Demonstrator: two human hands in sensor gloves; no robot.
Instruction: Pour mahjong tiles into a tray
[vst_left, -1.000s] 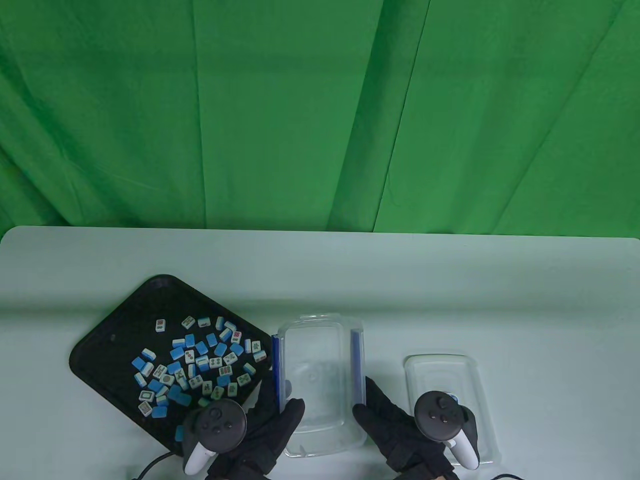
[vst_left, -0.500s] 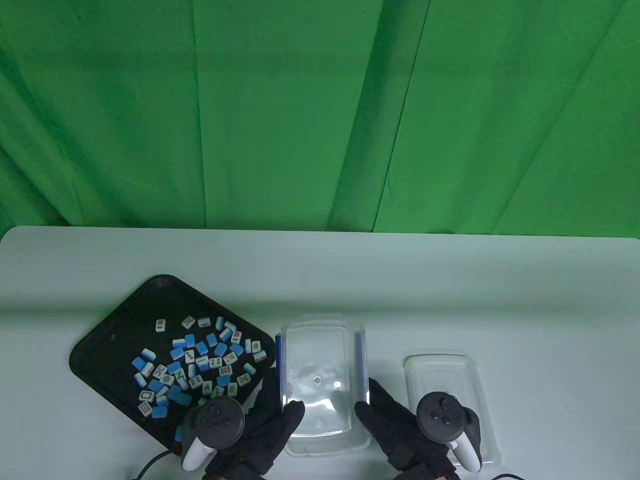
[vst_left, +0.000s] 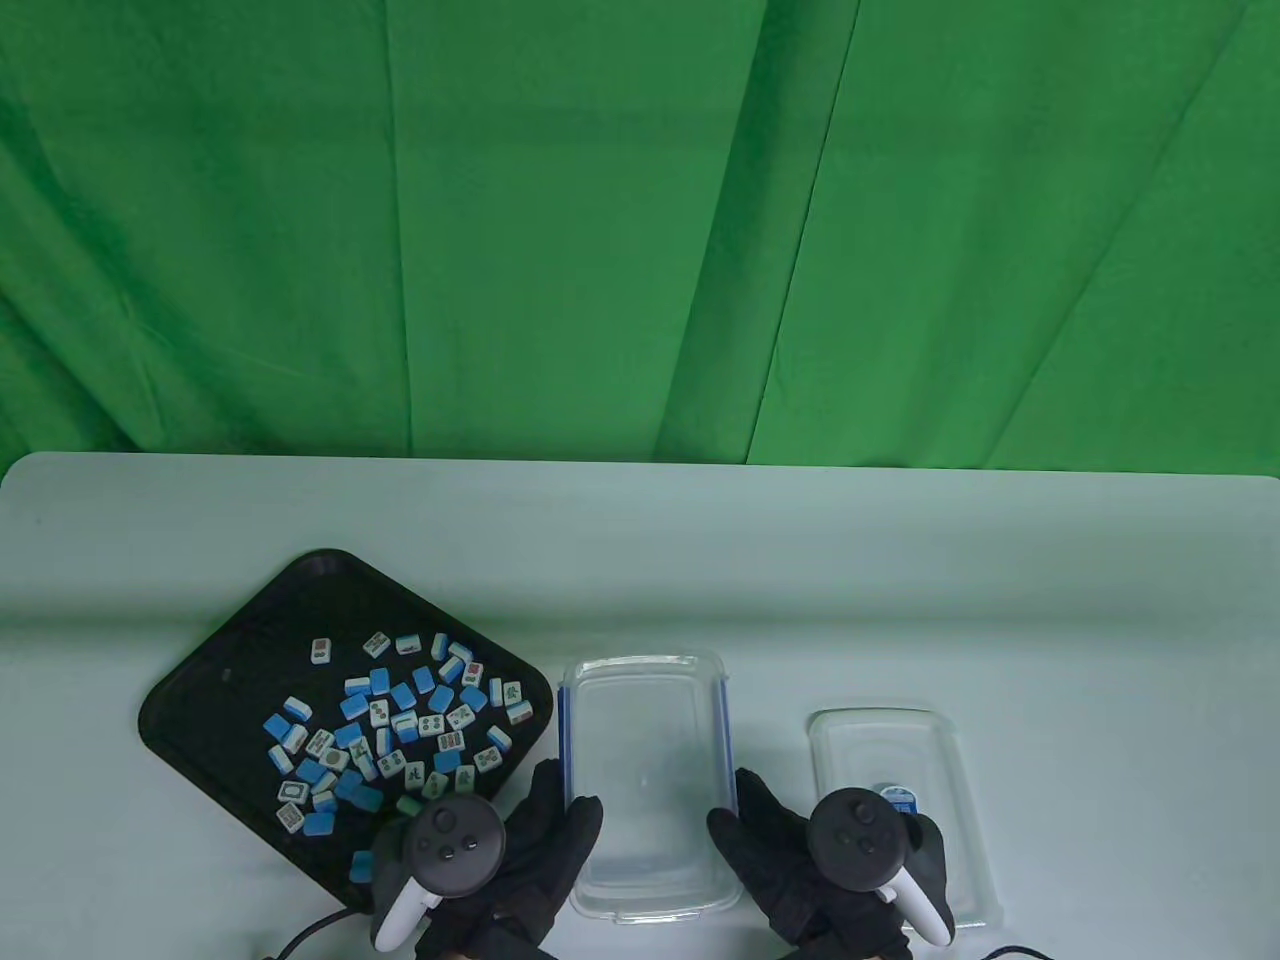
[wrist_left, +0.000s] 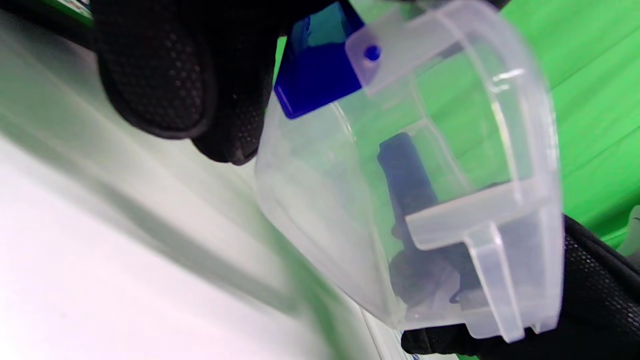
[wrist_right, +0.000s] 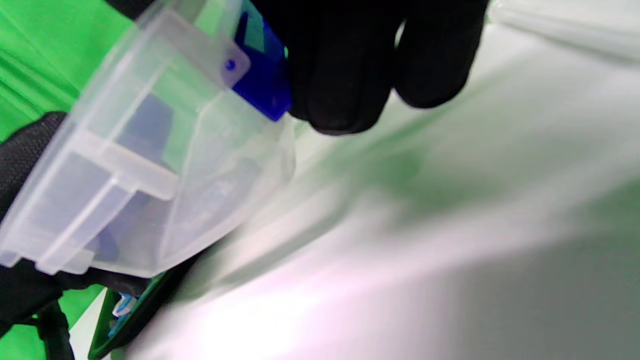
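While both gloved hands grip the clear container (vst_left: 648, 790) by its long sides, L hand (vst_left: 520, 850) & R hand (vst_left: 800, 860) w/ fingers (wrist_left: 165, 75) clenched at the blue clips, mahjong tiles (vst_left: 400, 730) lie scattered in the black tray (vst_left: 220, 690) just left of it on the tabletop (vst_left: 900, 580), lid (vst_left: 900, 800) at right.

I have levelled the clear box (vst_left: 648, 790) from its tilt; it now sits flat beside the tray (vst_left: 215, 690), both my hands lower on it.
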